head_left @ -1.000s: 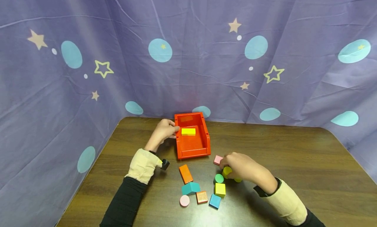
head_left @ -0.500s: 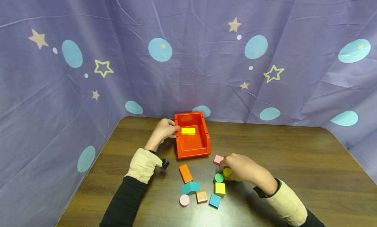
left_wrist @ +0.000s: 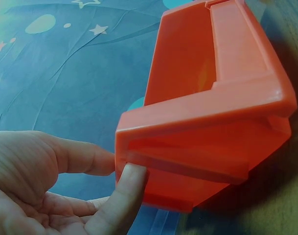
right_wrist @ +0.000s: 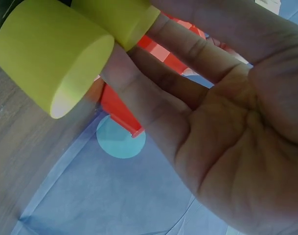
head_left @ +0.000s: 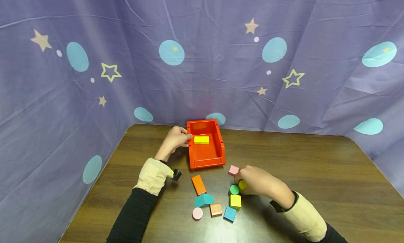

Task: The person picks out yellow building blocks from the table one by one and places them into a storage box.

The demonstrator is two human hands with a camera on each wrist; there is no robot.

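My left hand [head_left: 174,140] grips the left wall of a red bin [head_left: 206,163], its thumb at the rim. In the left wrist view, the fingers of my left hand [left_wrist: 65,181] press on a corner of the bin [left_wrist: 202,107]. Inside the bin lies a yellow block [head_left: 201,140]. Over the blocks at the right, my right hand [head_left: 263,181] pinches a yellow cylinder [head_left: 242,185], partly hidden by the fingers. The right wrist view shows this cylinder [right_wrist: 117,19] at the fingertips of my right hand [right_wrist: 222,107], with another yellow cylinder [right_wrist: 51,49] beside them.
Near the right hand are a pink block [head_left: 233,170], a green cylinder [head_left: 234,190], a yellow cube [head_left: 235,202] and a blue block [head_left: 230,214]. Further left lie orange blocks [head_left: 199,185], a teal block [head_left: 204,200] and a pink disc [head_left: 197,213]. A purple curtain [head_left: 202,60] hangs behind the table.
My right hand has shifted slightly down and left, covering more of the yellow cylinder and hiding the other one in the head view. The left hand and bin look unmoved.
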